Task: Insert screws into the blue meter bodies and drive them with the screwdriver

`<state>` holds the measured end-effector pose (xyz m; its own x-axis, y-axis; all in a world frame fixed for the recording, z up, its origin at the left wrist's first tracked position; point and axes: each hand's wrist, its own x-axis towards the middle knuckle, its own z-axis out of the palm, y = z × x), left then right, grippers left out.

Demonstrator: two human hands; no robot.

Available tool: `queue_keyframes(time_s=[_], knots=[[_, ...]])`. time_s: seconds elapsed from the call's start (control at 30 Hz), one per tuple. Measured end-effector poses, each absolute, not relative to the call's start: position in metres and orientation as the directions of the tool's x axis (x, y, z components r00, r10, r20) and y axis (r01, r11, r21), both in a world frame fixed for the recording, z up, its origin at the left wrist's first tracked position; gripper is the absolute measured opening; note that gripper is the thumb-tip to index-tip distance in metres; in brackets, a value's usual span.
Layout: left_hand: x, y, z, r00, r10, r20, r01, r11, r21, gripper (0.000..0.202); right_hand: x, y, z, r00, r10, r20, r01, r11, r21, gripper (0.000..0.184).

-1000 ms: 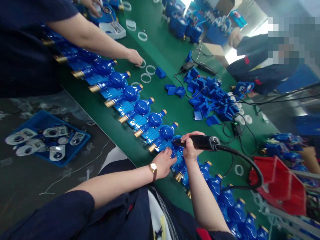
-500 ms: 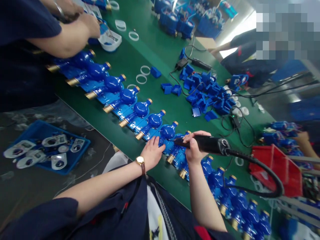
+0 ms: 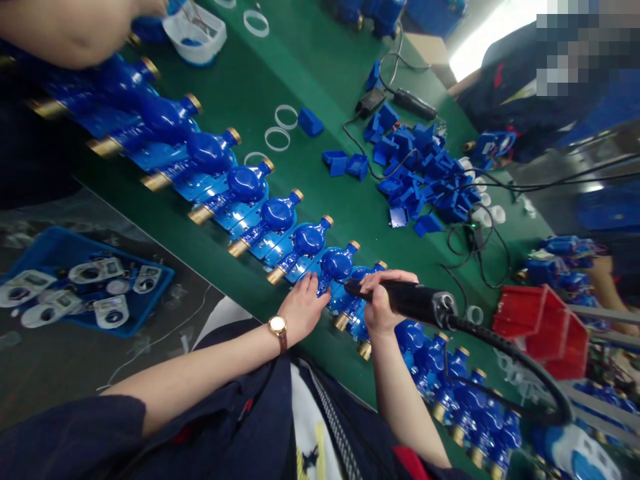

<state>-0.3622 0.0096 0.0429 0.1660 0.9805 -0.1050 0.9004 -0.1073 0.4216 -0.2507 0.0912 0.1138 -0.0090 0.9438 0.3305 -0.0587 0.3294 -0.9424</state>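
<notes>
A row of blue water meter bodies with brass ends (image 3: 278, 215) runs diagonally along the green table (image 3: 320, 80). My left hand (image 3: 303, 308), with a watch on its wrist, lies flat with fingers spread on one blue meter body (image 3: 336, 264) near the table's front edge. My right hand (image 3: 381, 301) is wrapped round a black electric screwdriver (image 3: 410, 301), whose tip points left at the meter body beside my left fingers. A thick black cable (image 3: 520, 360) trails from the tool to the right.
A pile of small blue plastic parts (image 3: 420, 180) and white rings (image 3: 278, 138) lie mid-table. A red bin (image 3: 540, 327) stands at right. A blue tray of meter faces (image 3: 75, 287) sits on the floor at left. Another person's arm (image 3: 65, 27) works at top left; a second person sits at top right.
The view has shifted, so the meter row sits slightly lower and closer. My left hand stays flat on the meter and my right keeps the screwdriver. The other person's arm has drawn back to the top left.
</notes>
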Motion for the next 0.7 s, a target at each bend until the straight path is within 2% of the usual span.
queue_keyframes(time_s=[0.37, 0.57, 0.7], knots=[[-0.364, 0.012, 0.054, 0.185, 0.967, -0.175, 0.892, -0.091, 0.442, 0.04, -0.245, 0.094, 0.107, -0.061, 0.949, 0.309, -0.002, 0.31, -0.951, 0.018], [-0.365, 0.014, 0.057, 0.179, 0.967, -0.183, 0.889, -0.08, 0.45, 0.044, -0.246, 0.098, 0.101, -0.077, 0.947, 0.313, -0.103, 0.305, -0.947, 0.018], [-0.365, 0.014, 0.054, 0.168, 0.972, -0.165, 0.892, -0.079, 0.444, 0.047, -0.247, 0.1, 0.094, -0.082, 0.952, 0.296, -0.104, 0.287, -0.952, 0.021]])
